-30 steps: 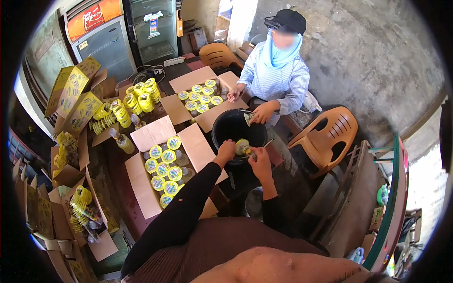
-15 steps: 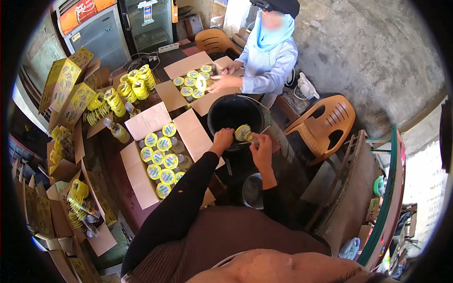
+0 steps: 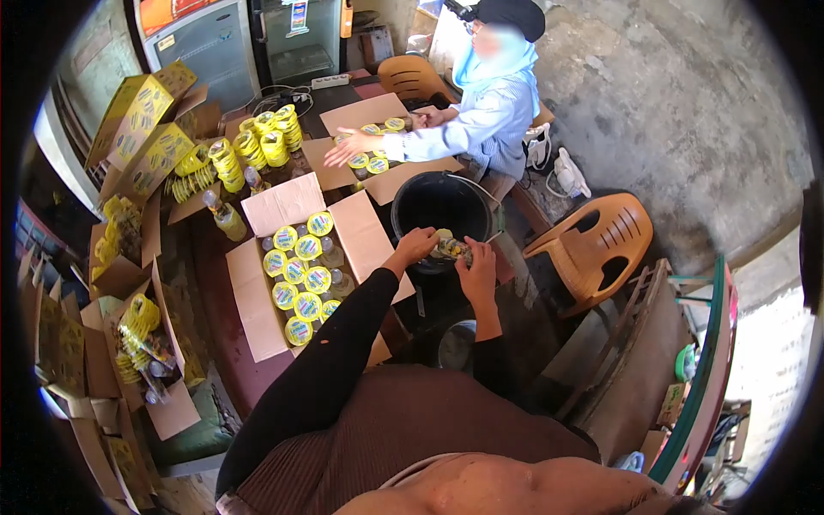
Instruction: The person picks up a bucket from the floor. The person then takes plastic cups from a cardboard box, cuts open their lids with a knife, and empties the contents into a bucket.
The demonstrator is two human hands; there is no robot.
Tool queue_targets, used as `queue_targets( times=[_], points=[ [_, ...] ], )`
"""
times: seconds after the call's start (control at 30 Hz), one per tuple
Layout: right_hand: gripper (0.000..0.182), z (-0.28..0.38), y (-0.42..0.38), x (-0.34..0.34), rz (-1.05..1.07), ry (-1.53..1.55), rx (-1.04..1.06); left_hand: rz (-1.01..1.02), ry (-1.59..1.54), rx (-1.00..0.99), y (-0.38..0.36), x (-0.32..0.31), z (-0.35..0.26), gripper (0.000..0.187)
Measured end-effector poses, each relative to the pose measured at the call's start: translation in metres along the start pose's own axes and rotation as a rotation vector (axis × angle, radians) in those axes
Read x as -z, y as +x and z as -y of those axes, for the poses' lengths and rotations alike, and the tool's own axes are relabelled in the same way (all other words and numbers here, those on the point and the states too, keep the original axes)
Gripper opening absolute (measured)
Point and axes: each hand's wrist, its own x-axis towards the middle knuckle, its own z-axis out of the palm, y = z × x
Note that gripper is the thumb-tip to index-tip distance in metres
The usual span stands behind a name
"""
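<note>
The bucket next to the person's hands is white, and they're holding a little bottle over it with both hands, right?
Not quite: the bucket is black, not white, as the head view shows. The rest holds: the left hand and right hand hold a little bottle over it.

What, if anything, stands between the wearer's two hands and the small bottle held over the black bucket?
Nothing visible does. The left hand and right hand both touch the small bottle directly, above the near rim of the black bucket. The co-worker's hand is apart, over the far carton.
</note>
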Motion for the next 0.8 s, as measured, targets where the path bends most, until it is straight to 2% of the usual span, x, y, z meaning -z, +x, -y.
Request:
queue_targets(
  times=[0.03,0.13,0.23,0.4,0.47,0.6,0.7,0.8],
  points=[
    [0.041,-0.002,-0.001,-0.002,-0.033,0.052,-0.016,0.001,-0.108,-0.090,0.003,0.000,0.003,0.031],
    [0.045,-0.009,-0.006,-0.011,-0.044,0.126,-0.047,-0.054,-0.089,0.009,-0.001,-0.002,-0.002,0.035],
    [0.048,-0.010,-0.012,-0.016,-0.035,0.156,-0.067,-0.157,-0.046,0.003,-0.006,-0.009,-0.005,0.038],
    [0.048,-0.020,-0.018,-0.022,-0.034,0.266,-0.048,-0.145,-0.009,0.011,-0.006,-0.012,-0.006,0.035],
    [0.046,-0.019,-0.020,-0.020,0.014,0.301,-0.109,-0.146,0.016,-0.008,-0.005,-0.011,-0.006,0.035],
    [0.043,-0.020,-0.021,-0.017,0.022,0.350,-0.169,-0.072,-0.104,0.018,-0.005,0.001,-0.014,0.042],
    [0.041,-0.026,-0.020,-0.023,-0.005,0.382,-0.198,-0.027,-0.174,0.031,-0.007,0.010,-0.019,0.046],
    [0.039,-0.032,-0.021,-0.030,-0.100,0.359,-0.141,-0.005,-0.166,0.002,-0.005,0.007,-0.015,0.047]
  ],
)
